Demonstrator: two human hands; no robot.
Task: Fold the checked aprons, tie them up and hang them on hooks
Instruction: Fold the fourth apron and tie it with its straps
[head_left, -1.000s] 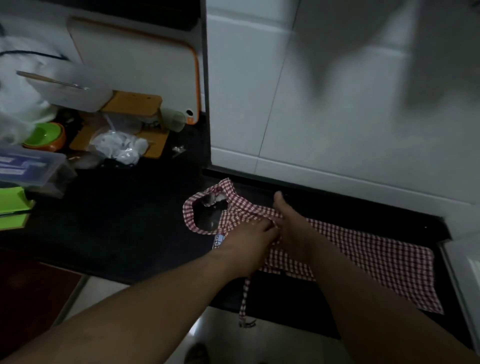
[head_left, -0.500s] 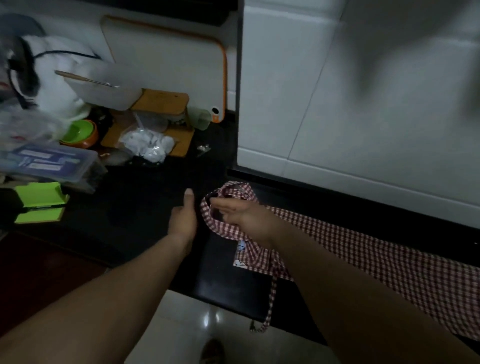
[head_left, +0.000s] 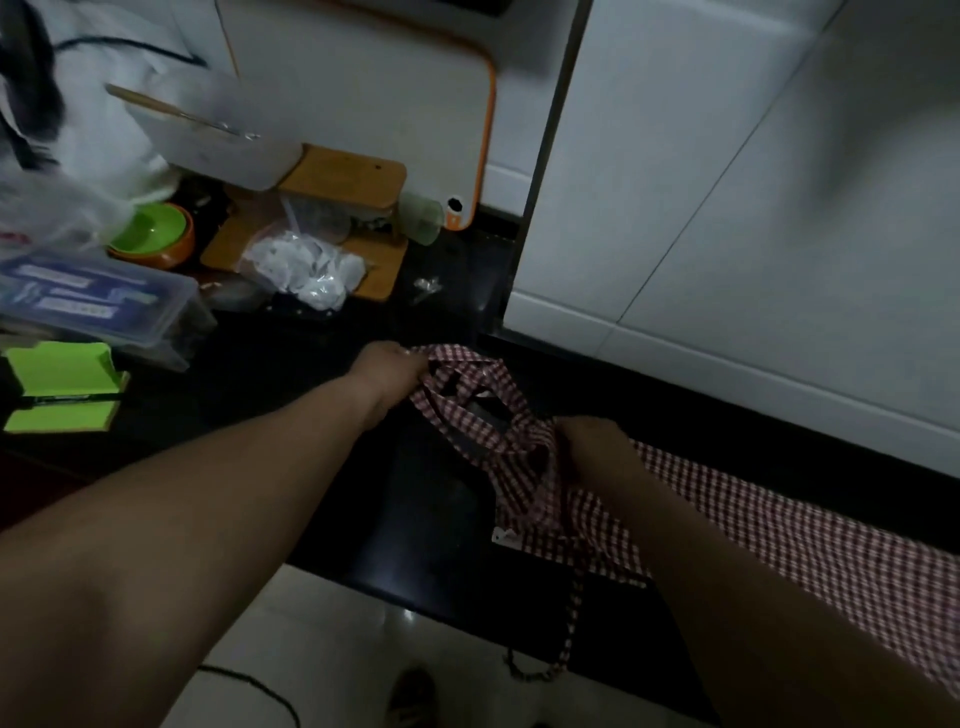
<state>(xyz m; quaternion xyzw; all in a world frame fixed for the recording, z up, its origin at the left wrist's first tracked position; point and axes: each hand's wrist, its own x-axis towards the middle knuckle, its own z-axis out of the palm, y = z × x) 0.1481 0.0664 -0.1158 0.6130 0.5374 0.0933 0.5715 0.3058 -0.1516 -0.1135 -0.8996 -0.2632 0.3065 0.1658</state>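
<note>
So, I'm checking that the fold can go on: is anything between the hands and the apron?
Nothing visible is. The left hand grips the loop at the end of the apron, and the right hand grips the bunched cloth just below it. Both hands touch the fabric directly.

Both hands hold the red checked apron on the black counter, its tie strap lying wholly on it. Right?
No: in the head view the tie strap hangs over the front edge of the black counter. The left hand and right hand do hold the red checked apron.
</note>
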